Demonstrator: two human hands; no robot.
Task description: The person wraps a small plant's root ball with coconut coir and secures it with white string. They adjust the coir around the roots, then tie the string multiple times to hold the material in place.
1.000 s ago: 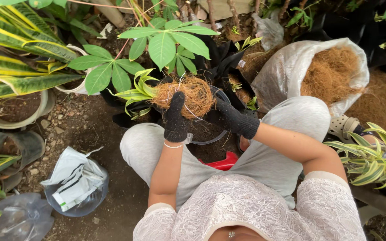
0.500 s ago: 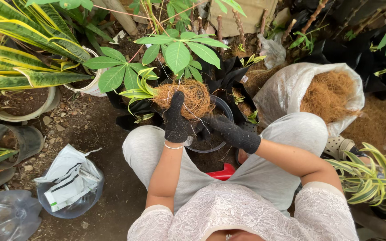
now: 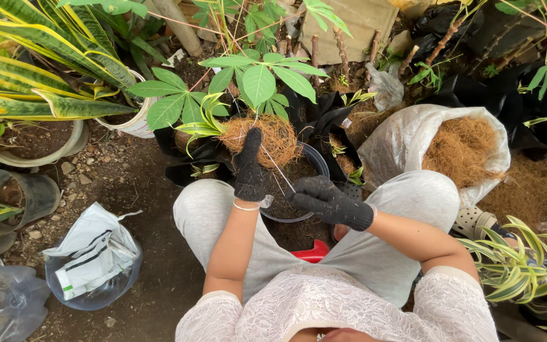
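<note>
Centre of frame, above the knees: left hand [image 3: 250, 170] in black knitted glove, closed around the underside of a round ball of brown coconut fibre [image 3: 267, 139]; ball held over a clear round plastic bowl [image 3: 314, 159], small green-and-yellow striped shoot [image 3: 205, 120] protruding at its left. Right hand [image 3: 324, 199] in matching black glove, just right of and below the ball; fingers pinched shut on a thin pale string [image 3: 278, 168] running up to the fibre ball. Right of centre: open white plastic sack of loose coconut fibre [image 3: 463, 149], near the right knee. Lower left: round clear tub holding a folded white packet [image 3: 90, 266]. Upper left: long striped green-and-yellow leaves [image 3: 26, 69] over pale round pots. Between the legs, low centre: red plastic edge [image 3: 314, 254], kind not discernible.
</note>
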